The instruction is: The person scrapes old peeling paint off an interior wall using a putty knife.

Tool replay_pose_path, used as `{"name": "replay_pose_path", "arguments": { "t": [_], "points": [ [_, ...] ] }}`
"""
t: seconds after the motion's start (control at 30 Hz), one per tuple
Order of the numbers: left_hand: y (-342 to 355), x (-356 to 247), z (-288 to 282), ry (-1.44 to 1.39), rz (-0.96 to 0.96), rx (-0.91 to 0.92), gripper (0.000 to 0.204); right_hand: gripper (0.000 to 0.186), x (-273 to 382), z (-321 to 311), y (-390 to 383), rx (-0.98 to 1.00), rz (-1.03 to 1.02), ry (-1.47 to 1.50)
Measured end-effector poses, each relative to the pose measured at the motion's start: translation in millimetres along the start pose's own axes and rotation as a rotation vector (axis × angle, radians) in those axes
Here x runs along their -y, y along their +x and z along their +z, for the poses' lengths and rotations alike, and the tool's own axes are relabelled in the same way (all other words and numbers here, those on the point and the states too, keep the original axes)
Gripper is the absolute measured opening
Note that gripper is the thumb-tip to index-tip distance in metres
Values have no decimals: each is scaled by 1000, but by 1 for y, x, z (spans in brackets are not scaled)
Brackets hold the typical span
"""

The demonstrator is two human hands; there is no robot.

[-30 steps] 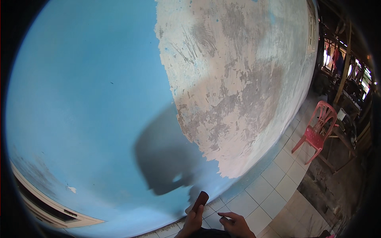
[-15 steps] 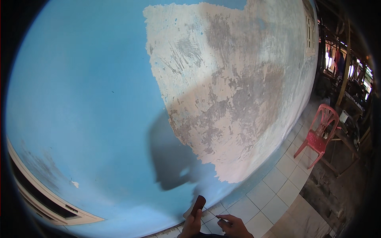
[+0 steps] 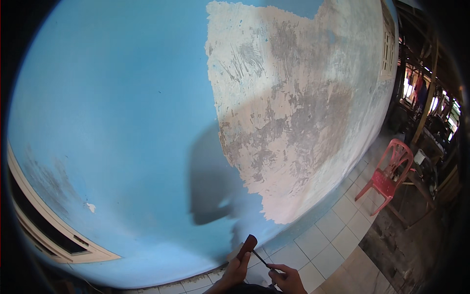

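At the bottom of the view, my left hand (image 3: 236, 270) is closed around a reddish-brown, slab-like piece (image 3: 248, 246) that tilts up to the right. My right hand (image 3: 286, 279) is beside it, fingers pinched on a thin dark rod-like tool (image 3: 260, 257). The tool's far end reaches the brown piece near my left thumb; whether they touch cannot be made out. Beyond my hands rises a blue painted wall (image 3: 137, 122). A large patch of it has lost its paint, showing rough whitish and grey plaster (image 3: 284, 132).
White floor tiles (image 3: 313, 240) run along the wall's foot. A red plastic chair (image 3: 387, 179) stands at the right, before a cluttered area with a wooden post (image 3: 426, 110). A cream-framed opening (image 3: 58, 240) lies low at the left. My shadow (image 3: 210, 181) falls on the wall.
The view has shifted, so the plaster patch sits farther right and the chair slightly left and lower. The dark tool now shows plainly, stretching between my right hand and the brown piece.
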State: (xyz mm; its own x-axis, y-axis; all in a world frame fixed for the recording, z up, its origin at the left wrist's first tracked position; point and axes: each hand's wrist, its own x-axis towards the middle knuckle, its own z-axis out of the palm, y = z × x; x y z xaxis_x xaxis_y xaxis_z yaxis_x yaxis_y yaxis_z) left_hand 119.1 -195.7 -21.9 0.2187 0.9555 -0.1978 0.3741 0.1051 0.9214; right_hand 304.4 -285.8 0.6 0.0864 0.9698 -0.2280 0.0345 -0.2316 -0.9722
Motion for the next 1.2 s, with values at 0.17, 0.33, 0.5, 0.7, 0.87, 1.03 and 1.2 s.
{"name": "replay_pose_path", "arguments": {
  "t": [0.17,0.33,0.5,0.7,0.87,1.03,1.2],
  "points": [
    [8,10,-10,-55,167,16,42,33,-15,12,6,-98,-41,14],
    [14,16,-37,-26,150,69,42,36,-4,27,2,-54,122,112],
    [29,2,-85,86,237,81,39,41,-3,44,8,-121,197,133],
    [48,4,-166,302,279,112,39,47,-24,67,30,-261,119,319],
    [59,-21,-195,325,300,279,36,48,-10,85,73,-304,145,469],
    [74,-18,-216,373,225,414,33,48,21,111,120,-380,57,446],
    [95,-10,-225,266,216,497,36,45,46,138,146,-606,-117,364]
  ]
}}
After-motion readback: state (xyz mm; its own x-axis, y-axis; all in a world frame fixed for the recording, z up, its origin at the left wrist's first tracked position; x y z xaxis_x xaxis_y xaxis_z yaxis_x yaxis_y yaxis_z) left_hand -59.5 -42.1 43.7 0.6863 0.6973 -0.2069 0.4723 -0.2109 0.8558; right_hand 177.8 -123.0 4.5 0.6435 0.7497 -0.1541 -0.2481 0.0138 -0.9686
